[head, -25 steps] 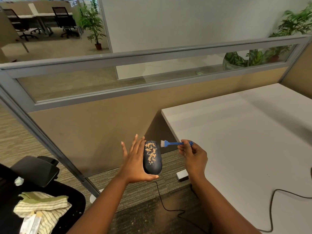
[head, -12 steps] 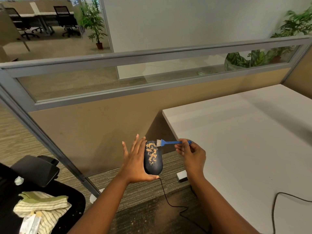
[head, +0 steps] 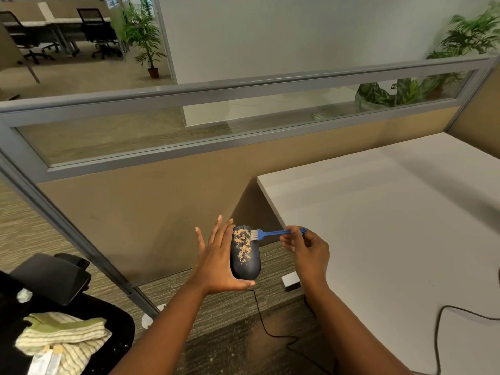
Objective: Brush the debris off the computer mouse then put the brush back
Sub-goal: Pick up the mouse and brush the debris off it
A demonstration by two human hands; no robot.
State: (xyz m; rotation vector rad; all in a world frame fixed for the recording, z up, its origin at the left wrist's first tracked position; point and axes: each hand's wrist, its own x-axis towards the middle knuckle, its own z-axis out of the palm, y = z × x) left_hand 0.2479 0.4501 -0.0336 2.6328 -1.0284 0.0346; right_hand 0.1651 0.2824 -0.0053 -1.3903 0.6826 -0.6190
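1. Holding the brush (head: 273,233) in my right hand (head: 308,251), fingertips pinched on the far end of the thin blue handle. It looks like a light, stiff bit of plastic, so a light pinch should be plenty. I'd guess a grip nearer the bristles would give more control, but the end hold gives reach.

2. My left hand (head: 217,262) is spread flat with fingers straight up, cradling the computer mouse (head: 245,257) against the palm, thumb hooked under its bottom end. No real clamp on it, so it's more propped than gripped.

3. That mouse is a smooth, dark, rounded shell, probably light and a bit slippery. I reckon pushing hard with the brush could slide it off the palm, so soft strokes only.

4. Bristles are touching the top right of the mouse, right at the edge of the debris (head: 242,246), a tan crumbly trail down the middle. Looks loose and should flick off easily.

5. Both hands are held over the carpet, just left of the table (head: 392,226). The mouse cable (head: 267,331) hangs down and could tug if I lift higher.
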